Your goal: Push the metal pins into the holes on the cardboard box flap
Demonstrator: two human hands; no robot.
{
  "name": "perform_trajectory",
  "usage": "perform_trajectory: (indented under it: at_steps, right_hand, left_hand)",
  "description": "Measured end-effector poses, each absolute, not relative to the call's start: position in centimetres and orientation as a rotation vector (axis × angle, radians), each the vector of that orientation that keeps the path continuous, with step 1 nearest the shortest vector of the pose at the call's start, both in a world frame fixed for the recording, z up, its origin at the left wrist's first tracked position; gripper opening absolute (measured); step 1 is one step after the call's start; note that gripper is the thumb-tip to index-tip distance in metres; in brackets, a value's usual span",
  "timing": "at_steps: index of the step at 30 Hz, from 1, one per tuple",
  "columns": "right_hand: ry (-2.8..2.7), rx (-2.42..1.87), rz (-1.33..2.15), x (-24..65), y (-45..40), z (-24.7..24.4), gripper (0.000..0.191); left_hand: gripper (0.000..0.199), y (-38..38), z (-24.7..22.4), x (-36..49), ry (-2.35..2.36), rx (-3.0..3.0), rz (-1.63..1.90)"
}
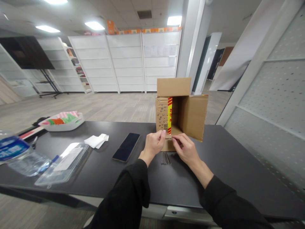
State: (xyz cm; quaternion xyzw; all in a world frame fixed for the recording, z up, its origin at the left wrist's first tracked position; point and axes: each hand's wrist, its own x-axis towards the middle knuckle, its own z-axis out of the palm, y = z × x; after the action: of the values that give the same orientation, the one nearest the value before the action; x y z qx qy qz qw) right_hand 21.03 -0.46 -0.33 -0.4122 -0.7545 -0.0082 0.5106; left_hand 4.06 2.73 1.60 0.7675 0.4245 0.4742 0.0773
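Note:
An open cardboard box (199,117) stands on its side on the dark table, its opening towards me. Its left flap carries many grey round dots, like nail or screw heads, and yellow-and-red tape (169,111). A row of small dark dots runs along the front lower flap (168,147). My left hand (153,143) is closed in front of the left flap; its grip is hidden. My right hand (187,149) pinches thumb and forefinger beside the row of dots; what lies between them is too small to tell. Below, several thin metal nails or screws (165,158) lie side by side on the table.
Left of my hands lie a phone (126,147), white tissue (96,140) and a clear plastic case (63,165). A water bottle (22,156) and a white basket (64,125) with colourful cloth are further left. A perforated panel (274,105) borders the right side.

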Motion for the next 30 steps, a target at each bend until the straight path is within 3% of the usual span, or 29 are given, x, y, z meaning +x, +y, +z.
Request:
perform_trajectory:
  at_steps: [30]
  right_hand:
    - [-1.926, -1.0, 0.075, 21.3, -3.5, -0.3, 0.013]
  left_hand:
    - [0.047, 2.8, 1.5, 3.8, 1.4, 2.269, 1.368]
